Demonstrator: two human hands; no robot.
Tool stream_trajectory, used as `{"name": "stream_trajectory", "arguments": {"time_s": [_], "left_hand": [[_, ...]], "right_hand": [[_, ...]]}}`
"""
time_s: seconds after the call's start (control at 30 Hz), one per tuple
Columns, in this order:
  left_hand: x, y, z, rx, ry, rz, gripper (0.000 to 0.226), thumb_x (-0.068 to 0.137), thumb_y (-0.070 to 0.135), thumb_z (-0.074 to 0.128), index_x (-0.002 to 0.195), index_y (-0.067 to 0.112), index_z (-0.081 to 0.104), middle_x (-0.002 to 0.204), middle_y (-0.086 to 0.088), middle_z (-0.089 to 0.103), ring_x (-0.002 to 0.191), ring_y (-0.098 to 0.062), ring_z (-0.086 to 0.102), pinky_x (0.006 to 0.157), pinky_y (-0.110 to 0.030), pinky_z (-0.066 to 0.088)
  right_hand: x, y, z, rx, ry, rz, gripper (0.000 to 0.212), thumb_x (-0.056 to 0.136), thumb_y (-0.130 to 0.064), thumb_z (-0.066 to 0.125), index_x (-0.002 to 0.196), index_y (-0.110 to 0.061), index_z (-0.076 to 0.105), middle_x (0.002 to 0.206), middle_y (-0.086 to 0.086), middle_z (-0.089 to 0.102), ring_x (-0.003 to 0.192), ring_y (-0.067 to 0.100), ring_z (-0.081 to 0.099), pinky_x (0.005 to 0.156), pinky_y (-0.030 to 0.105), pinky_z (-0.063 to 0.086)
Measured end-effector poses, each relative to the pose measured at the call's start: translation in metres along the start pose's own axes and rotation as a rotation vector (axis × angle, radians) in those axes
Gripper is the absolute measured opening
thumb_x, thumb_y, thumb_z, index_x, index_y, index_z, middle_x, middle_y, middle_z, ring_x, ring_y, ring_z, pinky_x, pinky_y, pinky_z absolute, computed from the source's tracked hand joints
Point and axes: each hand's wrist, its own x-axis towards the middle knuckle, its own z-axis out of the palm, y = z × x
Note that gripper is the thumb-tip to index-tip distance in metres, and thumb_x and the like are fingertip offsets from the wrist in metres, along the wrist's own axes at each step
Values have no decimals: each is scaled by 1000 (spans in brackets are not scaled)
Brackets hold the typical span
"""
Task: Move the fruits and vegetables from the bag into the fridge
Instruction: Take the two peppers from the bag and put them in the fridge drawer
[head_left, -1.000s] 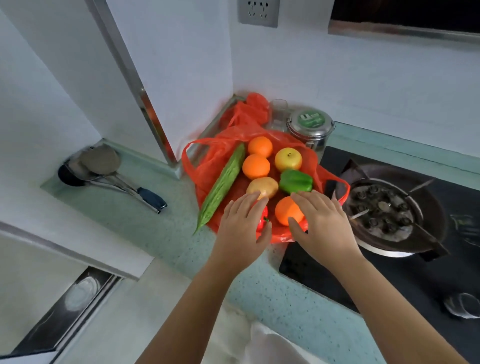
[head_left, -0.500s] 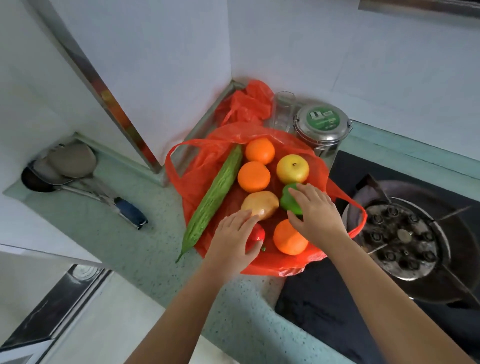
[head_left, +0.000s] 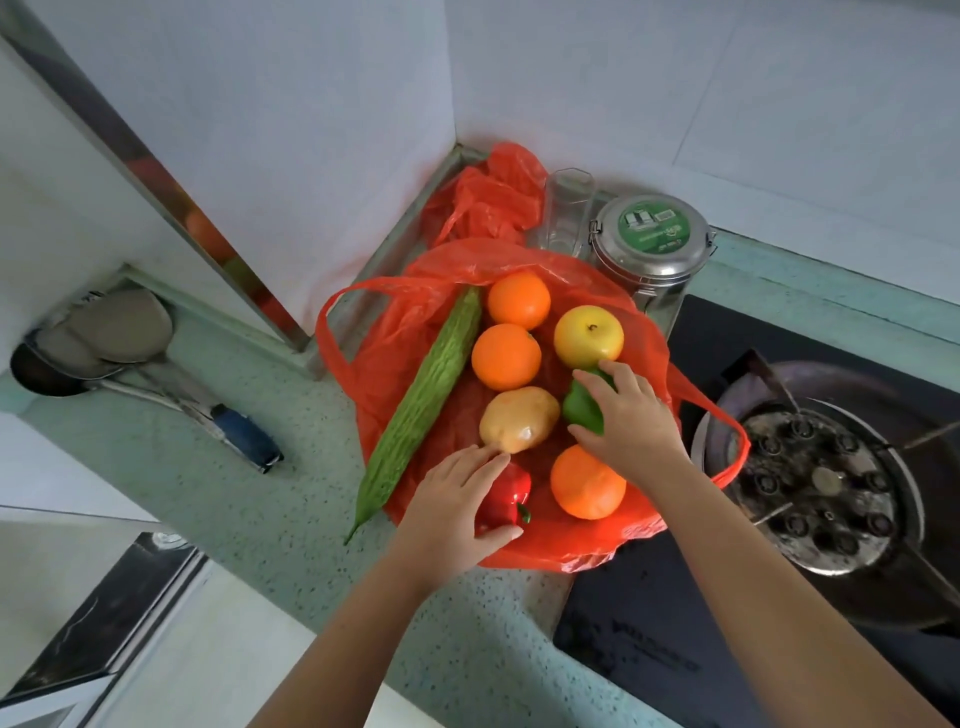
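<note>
**Kitchen counter: each hand on a pepper in the opened bag**

Speckled green counter (head_left: 291, 499) runs back into a white-tiled corner, and the red plastic bag (head_left: 395, 364) lies spread flat on it, with its handles flopped out to both sides. Through the head camera I count what it holds. A bitter gourd (head_left: 426, 400) lies along the left edge, its long axis running from the far corner down toward my left and its tip resting off the plastic. Beside it are the far orange (head_left: 518, 300) and the middle orange (head_left: 506, 356), then a yellow apple (head_left: 588, 336), a potato (head_left: 519, 418) in the centre and the near orange (head_left: 588, 483) at front right.

My left hand (head_left: 452, 509) is curled over the red bell pepper (head_left: 506, 501) at the bag's near edge, fingers across the top and thumb tucked under, with the fingertips touching the potato. My right hand (head_left: 631, 426) is closed round the green bell pepper (head_left: 582, 410), which sits between the apple and the near orange, just right of the potato.

Each pepper lies directly under its own hand, so I judge the next move to be a plain lift straight up. The potato and the apple touch the gripped peppers and may roll when those come away. No fridge is in view, so the carry will need a turn away from this corner.

A steel tin (head_left: 652, 234) and a clear glass (head_left: 566, 208) stand behind the bag, and a gas burner (head_left: 826, 483) sits just to the right
</note>
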Motion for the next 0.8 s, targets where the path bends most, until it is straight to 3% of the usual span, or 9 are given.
{"name": "stream_trajectory", "arguments": {"time_s": [0.23, 0.43, 0.57, 0.73, 0.8], "left_hand": [[0, -4, 0, 20, -55, 17, 82, 65, 58, 56, 132, 11, 45, 133, -9, 52, 122, -28, 48, 98, -37, 35], [1, -4, -2, 10, -44, 21, 88, 59, 41, 79, 133, 8, 45, 129, -10, 53, 118, -29, 49, 96, -36, 36], [1, 3, -4, 15, -30, -3, 86, 59, 40, 81, 131, 6, 47, 124, -11, 55, 114, -30, 52, 93, -33, 37], [-5, 15, -12, -125, 48, -121, 85, 66, 42, 78, 137, 14, 40, 133, -2, 45, 123, -17, 40, 99, -21, 29], [-8, 18, -16, -173, 78, -172, 85, 65, 44, 77, 136, 17, 40, 131, 0, 45, 121, -15, 41, 99, -23, 33]], "right_hand": [[-1, 2, -1, 48, -34, 42, 73, 81, -41, 62, 142, -29, 23, 144, 3, 24, 128, 26, 30, 92, 40, 43], [-6, 2, -1, 99, 21, 42, 71, 81, -41, 63, 141, -28, 27, 142, 3, 28, 126, 25, 33, 91, 37, 42], [-12, -1, -3, 166, 67, 38, 70, 80, -40, 63, 140, -27, 30, 140, 3, 31, 124, 25, 35, 89, 36, 42], [-22, -6, -10, 245, 155, 6, 70, 79, -38, 66, 139, -25, 33, 137, 5, 34, 123, 27, 37, 87, 38, 45], [-26, -9, -15, 268, 199, -6, 70, 79, -37, 67, 139, -24, 34, 137, 6, 34, 123, 28, 37, 88, 38, 44]]}}
